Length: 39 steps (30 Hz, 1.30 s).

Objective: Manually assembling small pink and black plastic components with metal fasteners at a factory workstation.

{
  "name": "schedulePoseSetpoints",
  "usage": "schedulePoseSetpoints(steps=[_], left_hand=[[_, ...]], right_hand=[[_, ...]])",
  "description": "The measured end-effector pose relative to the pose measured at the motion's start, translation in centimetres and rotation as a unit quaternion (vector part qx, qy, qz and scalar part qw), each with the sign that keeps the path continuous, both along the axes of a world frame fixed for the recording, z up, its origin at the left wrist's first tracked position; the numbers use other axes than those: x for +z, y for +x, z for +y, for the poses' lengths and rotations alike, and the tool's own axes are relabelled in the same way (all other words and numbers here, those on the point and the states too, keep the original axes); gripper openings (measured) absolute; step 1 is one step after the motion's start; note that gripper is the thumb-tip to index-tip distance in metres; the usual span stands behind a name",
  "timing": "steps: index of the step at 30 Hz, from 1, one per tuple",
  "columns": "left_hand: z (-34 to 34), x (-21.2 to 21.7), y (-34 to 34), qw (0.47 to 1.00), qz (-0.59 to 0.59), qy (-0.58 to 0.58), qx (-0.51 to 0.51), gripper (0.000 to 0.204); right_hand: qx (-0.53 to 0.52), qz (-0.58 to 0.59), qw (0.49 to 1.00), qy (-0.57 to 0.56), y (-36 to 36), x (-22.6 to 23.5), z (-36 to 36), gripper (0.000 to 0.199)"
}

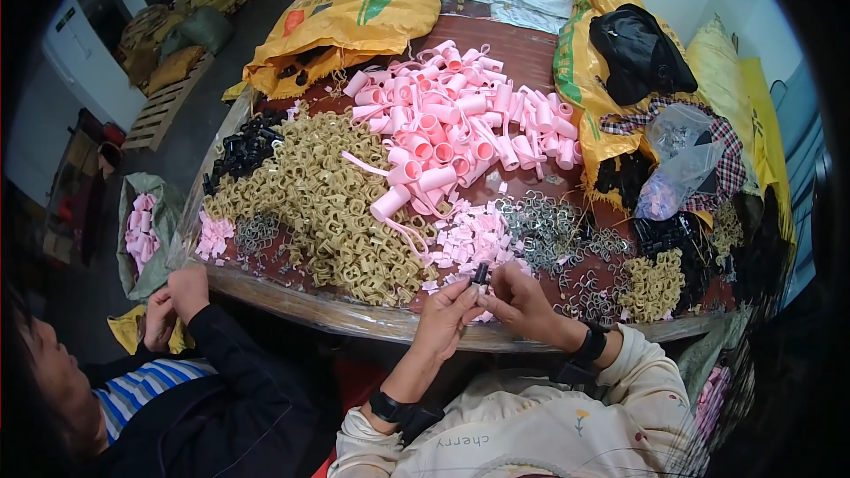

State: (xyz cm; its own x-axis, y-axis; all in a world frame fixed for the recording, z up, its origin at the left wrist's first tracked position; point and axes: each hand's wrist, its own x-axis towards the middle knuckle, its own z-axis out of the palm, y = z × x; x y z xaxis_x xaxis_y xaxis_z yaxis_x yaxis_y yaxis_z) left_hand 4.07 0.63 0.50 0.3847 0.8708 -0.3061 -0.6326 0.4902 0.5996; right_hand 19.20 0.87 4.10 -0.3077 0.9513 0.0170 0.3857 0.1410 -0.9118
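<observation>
A small assembly workshop, to judge by the round wooden table (292, 301) heaped with sorted parts: pink plastic tubes (452, 115) at its middle, tan plastic clips (323, 204) left of them, grey metal wire springs (549, 230) to the right. Bulging yellow woven sacks (354, 0) behind the table, a wooden pallet (164, 106) on the floor beyond its left edge.

bare table rim (354, 319) before the hands, tan clip heap (328, 204), wire rings (549, 235), pink tubes (452, 124) crowding beyond

Pink tubes (443, 124) smooth plastic; wire clips (544, 230) shiny metal; sack (354, 0) woven plastic.
</observation>
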Motion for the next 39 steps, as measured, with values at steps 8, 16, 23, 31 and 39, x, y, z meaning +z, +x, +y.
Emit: schedulePoseSetpoints(steps=[8,16,23,31,39], left_hand=[[0.5,0.2,-0.4,0.996,-0.037,-0.001,-0.077,0.023],[1.1,0.3,-0.7,0.996,-0.033,0.017,-0.077,0.026],[3.0,-1.4,-1.6,0.991,0.107,0.065,-0.045,0.029],[3.7,-1.2,-2.6,0.991,0.102,0.062,0.06,0.029],[3.9,0.7,-3.5,0.997,0.053,0.042,0.047,0.03]], right_hand=[[-0.004,-0.077,0.948,0.31,0.3,-0.6,0.8,0.031],[0.068,-0.053,0.918,0.386,0.9,-1.2,3.3,0.028],[-0.048,-0.319,0.84,0.437,2.4,-3.2,16.9,0.024],[0.113,-0.492,0.842,0.189,1.6,-0.8,17.3,0.04],[0.199,-0.131,0.957,0.166,2.6,2.7,10.1,0.039]])
